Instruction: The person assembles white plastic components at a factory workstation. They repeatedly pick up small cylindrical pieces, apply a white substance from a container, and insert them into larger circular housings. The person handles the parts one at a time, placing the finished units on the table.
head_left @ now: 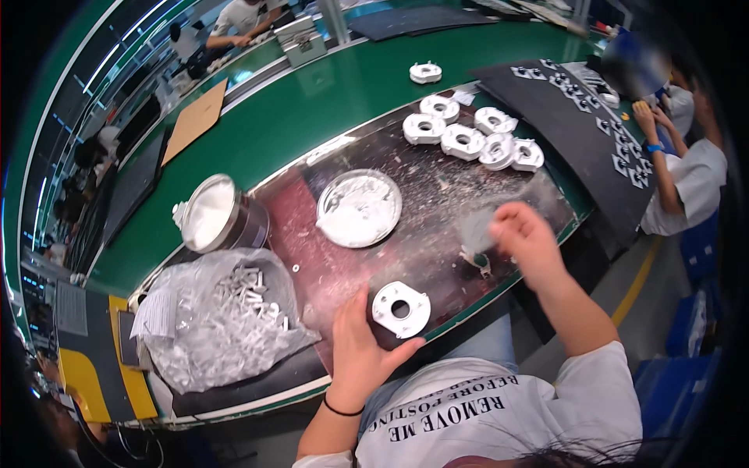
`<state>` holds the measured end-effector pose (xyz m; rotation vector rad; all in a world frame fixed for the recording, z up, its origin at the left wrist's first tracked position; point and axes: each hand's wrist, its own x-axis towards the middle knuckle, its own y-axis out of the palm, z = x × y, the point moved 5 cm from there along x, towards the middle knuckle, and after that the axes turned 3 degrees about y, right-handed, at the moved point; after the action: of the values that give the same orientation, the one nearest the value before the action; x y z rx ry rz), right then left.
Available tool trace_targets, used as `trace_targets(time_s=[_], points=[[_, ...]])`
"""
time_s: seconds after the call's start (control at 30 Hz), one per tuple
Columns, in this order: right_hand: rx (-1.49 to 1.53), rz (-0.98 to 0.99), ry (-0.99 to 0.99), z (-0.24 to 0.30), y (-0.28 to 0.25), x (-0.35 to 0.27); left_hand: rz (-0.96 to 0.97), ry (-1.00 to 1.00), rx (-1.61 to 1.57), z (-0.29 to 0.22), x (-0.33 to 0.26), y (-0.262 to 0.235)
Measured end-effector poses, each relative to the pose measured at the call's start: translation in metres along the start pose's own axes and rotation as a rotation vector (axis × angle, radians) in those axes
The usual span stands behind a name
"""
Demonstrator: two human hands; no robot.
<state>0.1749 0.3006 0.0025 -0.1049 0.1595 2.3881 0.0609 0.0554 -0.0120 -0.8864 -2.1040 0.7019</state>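
Left hand (360, 343) is spread, thumb and fingers well apart, cupped round the left and lower side of a white ring-shaped part (418, 309) lying flat near the bench's (312, 90) front edge; can't tell if it's actually touching. Right hand (530, 242) is raised off to the right, fingers curled in toward the thumb, blurred, so can't tell if it has hold of anything. Round dish of white paste (399, 204) sits beyond the part, tin (252, 224) and plastic bag (199, 359) of small white pieces (248, 285) to the left, six similar white parts (449, 140) clustered at far right.
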Motion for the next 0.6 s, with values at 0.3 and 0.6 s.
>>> trace_targets(time_s=[0.3,0.6], points=[[-0.035,0.464,0.091,-0.038,0.095,-0.016,-0.09,0.059,-0.065,0.004,-0.002,0.006],[-0.091,0.555,0.162,-0.031,0.098,0.003,-0.083,0.023,-0.08,0.006,-0.001,0.006]])
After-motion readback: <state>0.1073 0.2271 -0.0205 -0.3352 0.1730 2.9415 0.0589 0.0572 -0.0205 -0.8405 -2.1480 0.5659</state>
